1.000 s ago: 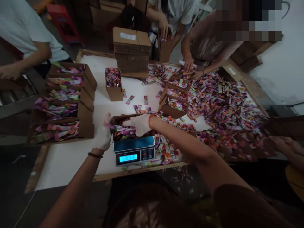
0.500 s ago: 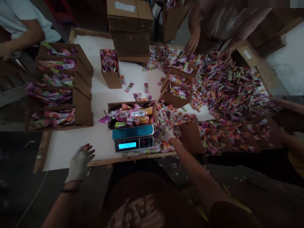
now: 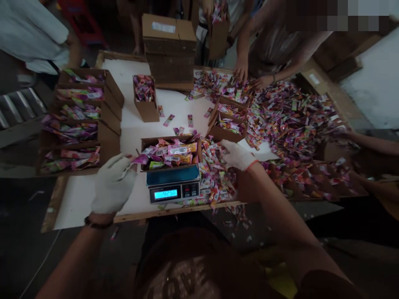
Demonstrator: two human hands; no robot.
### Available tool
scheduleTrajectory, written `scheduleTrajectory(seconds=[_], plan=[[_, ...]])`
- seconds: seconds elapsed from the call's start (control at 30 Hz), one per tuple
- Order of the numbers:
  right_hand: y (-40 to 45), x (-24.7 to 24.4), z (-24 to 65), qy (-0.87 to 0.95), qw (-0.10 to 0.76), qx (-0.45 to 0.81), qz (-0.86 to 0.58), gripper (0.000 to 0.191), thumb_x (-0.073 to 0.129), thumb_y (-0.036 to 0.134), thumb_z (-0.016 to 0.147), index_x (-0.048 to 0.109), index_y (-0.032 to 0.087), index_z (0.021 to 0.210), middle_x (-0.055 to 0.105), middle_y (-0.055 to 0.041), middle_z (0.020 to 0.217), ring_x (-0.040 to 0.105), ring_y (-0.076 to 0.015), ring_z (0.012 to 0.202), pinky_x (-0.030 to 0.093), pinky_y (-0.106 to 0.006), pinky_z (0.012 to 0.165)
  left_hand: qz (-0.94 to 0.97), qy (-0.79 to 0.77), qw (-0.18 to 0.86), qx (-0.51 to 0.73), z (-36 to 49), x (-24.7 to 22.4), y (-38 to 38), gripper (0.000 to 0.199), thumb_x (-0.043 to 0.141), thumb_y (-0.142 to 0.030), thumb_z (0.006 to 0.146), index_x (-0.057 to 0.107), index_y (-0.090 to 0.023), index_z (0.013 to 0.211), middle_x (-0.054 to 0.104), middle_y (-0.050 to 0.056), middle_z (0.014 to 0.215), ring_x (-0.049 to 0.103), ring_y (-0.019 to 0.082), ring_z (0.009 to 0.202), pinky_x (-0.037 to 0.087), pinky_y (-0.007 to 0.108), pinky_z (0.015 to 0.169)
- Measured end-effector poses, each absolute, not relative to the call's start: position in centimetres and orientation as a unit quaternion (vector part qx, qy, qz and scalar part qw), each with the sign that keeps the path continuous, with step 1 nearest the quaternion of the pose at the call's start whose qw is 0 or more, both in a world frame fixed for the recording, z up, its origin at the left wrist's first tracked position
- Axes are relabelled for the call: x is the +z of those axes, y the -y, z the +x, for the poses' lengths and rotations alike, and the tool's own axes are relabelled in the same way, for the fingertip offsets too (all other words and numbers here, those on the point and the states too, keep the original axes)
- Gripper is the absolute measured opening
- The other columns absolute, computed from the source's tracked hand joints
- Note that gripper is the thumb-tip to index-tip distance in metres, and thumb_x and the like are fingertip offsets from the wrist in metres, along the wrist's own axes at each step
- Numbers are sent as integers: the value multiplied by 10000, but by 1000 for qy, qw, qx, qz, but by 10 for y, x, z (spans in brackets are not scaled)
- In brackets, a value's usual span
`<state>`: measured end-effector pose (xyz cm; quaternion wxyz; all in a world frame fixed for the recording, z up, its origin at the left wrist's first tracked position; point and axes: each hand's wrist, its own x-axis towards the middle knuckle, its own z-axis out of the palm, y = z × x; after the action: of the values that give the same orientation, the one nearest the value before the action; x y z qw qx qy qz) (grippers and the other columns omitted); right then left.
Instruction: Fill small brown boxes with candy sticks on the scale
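Note:
My left hand, in a white glove with bare fingertips, is at the left end of a cardboard box full of wrapped sticks. Its fingers are loosely curved and apart, with the tips by a purple packet that sticks out of the box. The box rests on the blue pan of a digital scale with a lit display. To the right, my gloved right hand is over a heap of packets, its fingers pointing left and parted; the tips are partly hidden among packets.
Filled boxes stand in a row at the left. Another filled box and stacked cartons are farther back. A large packet pile covers the right side. Co-workers' hands reach in at the back and right.
My left hand has moved up and right to the box on the scale. My right hand has risen away from the scale over the heap. The display digits have changed.

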<state>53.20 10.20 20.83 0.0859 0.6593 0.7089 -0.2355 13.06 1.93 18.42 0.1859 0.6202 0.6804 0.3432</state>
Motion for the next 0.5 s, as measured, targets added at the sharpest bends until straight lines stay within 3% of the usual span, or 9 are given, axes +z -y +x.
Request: scheduleTrajectory(seconds=[0.1,0.2,0.3,0.37,0.5], plan=[[-113,242,475,-804,-52,-252,536,479,605,265,1055,733,220,1513,805,-106,1402,761,-272,1264,595,-398,1118,755,-606,112,225,159,194,-45,257,619,-361,931,822,-231,1020,813,135,1121,757,349,1078,570,499,1040],[-124,253,410,-844,61,-242,474,607,741,267,979,690,230,1583,789,-140,1465,773,-304,1262,608,-396,1073,793,-602,83,41,191,208,-69,386,648,-310,940,827,-165,1251,822,199,1163,764,386,1070,566,463,881],[-133,256,381,-841,161,-208,473,599,672,165,983,703,247,1576,811,-156,1418,783,-314,1252,605,-376,1015,774,-624,95,-49,205,225,-80,368,560,-254,1012,820,-149,1250,829,204,1119,778,378,1060,536,424,810],[-133,263,392,-839,117,-212,487,541,618,137,991,751,255,1502,838,-123,1321,786,-287,1188,592,-342,976,762,-638,114,0,201,241,-79,342,518,-240,1036,825,-185,1177,835,169,1109,780,342,1033,529,408,808],[-116,290,455,-807,-82,-294,505,367,664,174,906,803,201,1245,801,-25,997,710,-204,902,553,-291,838,722,-620,189,241,198,277,-72,177,629,-278,991,797,-235,953,823,65,955,752,258,927,555,369,832]])
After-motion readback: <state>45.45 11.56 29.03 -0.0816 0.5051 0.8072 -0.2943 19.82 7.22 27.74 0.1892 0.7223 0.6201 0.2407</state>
